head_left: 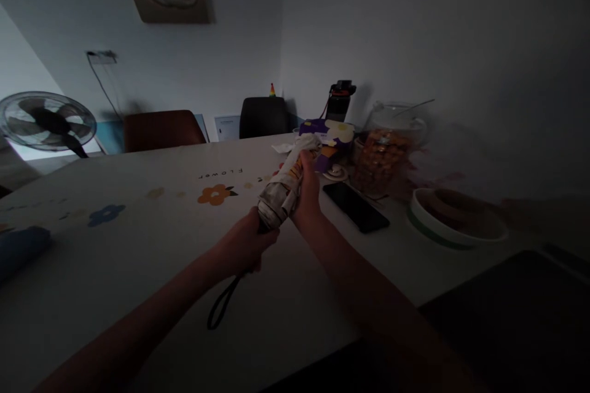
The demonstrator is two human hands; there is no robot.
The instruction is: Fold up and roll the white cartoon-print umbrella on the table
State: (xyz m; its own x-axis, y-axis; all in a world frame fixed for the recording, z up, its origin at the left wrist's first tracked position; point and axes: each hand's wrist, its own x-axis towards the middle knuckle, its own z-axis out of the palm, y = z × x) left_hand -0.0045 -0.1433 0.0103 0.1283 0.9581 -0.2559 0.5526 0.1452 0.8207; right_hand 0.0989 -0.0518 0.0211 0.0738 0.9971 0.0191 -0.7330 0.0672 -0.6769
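A folded umbrella (284, 183) with a pale patterned canopy is held over the table, pointing away from me. My left hand (249, 244) is closed around its handle at the near end, and a black wrist strap (221, 308) hangs down from it. My right hand (306, 193) is wrapped round the folded canopy a little further up.
The table (138, 239) wears a white cloth with flower prints. To the right lie a black phone (356, 207), a jar of orange snacks (385, 156), a purple box (328, 135) and a white bowl (456, 216). A fan (46, 121) and two chairs stand behind.
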